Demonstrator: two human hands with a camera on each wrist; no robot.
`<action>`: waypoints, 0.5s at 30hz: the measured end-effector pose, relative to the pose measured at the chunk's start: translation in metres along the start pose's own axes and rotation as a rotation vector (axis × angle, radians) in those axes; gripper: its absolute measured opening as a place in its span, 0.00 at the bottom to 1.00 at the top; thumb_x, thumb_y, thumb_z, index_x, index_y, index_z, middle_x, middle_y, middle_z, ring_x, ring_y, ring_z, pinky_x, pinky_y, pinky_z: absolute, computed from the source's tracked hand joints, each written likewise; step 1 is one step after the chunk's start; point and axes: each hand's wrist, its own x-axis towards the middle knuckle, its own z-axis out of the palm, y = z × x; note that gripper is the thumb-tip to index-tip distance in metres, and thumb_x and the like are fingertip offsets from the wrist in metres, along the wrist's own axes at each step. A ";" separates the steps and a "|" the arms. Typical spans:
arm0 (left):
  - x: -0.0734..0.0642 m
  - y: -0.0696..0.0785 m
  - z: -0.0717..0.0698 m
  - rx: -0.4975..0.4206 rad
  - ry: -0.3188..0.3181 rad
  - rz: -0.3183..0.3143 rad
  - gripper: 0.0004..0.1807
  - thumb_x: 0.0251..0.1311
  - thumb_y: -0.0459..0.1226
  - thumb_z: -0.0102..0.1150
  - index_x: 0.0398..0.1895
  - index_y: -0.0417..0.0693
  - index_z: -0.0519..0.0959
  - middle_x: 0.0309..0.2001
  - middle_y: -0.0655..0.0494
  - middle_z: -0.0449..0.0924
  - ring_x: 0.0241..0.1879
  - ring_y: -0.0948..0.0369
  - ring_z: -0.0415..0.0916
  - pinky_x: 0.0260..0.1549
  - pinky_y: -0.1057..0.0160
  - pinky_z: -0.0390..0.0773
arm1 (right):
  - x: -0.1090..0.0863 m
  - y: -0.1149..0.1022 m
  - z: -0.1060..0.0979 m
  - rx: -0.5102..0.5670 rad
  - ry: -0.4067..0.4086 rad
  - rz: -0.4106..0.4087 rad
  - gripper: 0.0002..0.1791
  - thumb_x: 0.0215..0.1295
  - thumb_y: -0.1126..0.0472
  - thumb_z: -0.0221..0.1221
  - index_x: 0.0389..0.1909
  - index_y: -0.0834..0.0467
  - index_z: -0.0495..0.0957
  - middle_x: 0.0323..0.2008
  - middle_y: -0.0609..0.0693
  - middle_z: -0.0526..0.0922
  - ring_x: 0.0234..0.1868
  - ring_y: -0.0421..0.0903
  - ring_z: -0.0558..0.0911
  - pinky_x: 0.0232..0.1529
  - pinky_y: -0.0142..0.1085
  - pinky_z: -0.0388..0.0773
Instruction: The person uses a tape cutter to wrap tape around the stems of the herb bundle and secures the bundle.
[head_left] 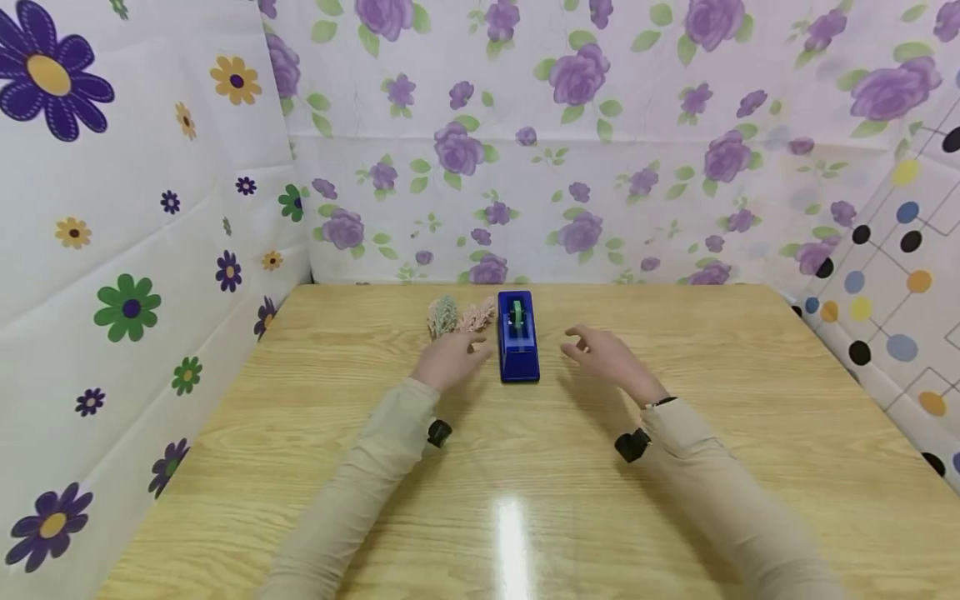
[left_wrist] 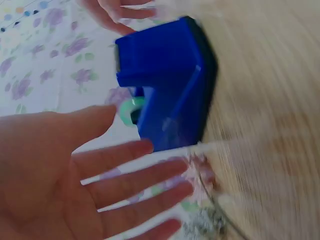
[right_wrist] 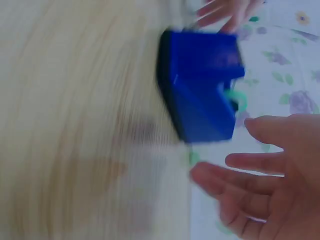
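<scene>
A blue tape dispenser (head_left: pixel 520 358) with a small green tape roll (head_left: pixel 517 313) stands on the wooden table toward the back. On its left is my left hand (head_left: pixel 452 358), apart from it, fingers extended and holding nothing. To its right my right hand (head_left: pixel 604 357) hovers with loosely bent fingers and nothing in them. Both wrist views show the dispenser's side, the blue body (left_wrist: pixel 165 65) in the left one and the same body (right_wrist: pixel 205 85) in the right one. Sprigs of artificial flowers (head_left: pixel 444 313), pink and grey-green, lie behind my left hand, partly hidden by it.
The wooden table (head_left: pixel 570 517) reaches back to a wall hung with purple-rose cloth (head_left: pixel 457 150). A daisy-patterned cloth (head_left: pixel 127 233) borders the left side, a dotted cloth (head_left: pixel 900 308) the right. A small black wrist camera (head_left: pixel 633 445) sits under the right wrist.
</scene>
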 end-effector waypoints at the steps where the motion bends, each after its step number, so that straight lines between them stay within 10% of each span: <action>1: 0.001 0.002 0.000 -0.042 -0.011 0.005 0.26 0.70 0.52 0.49 0.64 0.50 0.74 0.57 0.48 0.80 0.54 0.52 0.79 0.52 0.50 0.77 | 0.002 -0.003 0.002 0.032 0.015 -0.012 0.25 0.74 0.52 0.50 0.63 0.65 0.69 0.45 0.64 0.83 0.38 0.54 0.83 0.39 0.45 0.79; 7: 0.007 0.013 0.008 -0.148 -0.030 0.028 0.20 0.63 0.47 0.62 0.56 0.52 0.80 0.44 0.49 0.85 0.42 0.55 0.82 0.42 0.56 0.80 | 0.016 -0.028 0.018 0.181 0.155 -0.023 0.17 0.72 0.54 0.54 0.47 0.62 0.83 0.39 0.59 0.86 0.34 0.48 0.80 0.37 0.40 0.76; 15: 0.011 0.017 0.021 -0.229 0.006 0.016 0.18 0.64 0.44 0.61 0.54 0.48 0.79 0.44 0.47 0.84 0.41 0.54 0.81 0.42 0.56 0.80 | 0.030 -0.042 0.027 0.327 0.089 0.078 0.15 0.68 0.53 0.58 0.38 0.61 0.85 0.32 0.54 0.84 0.29 0.42 0.73 0.32 0.31 0.67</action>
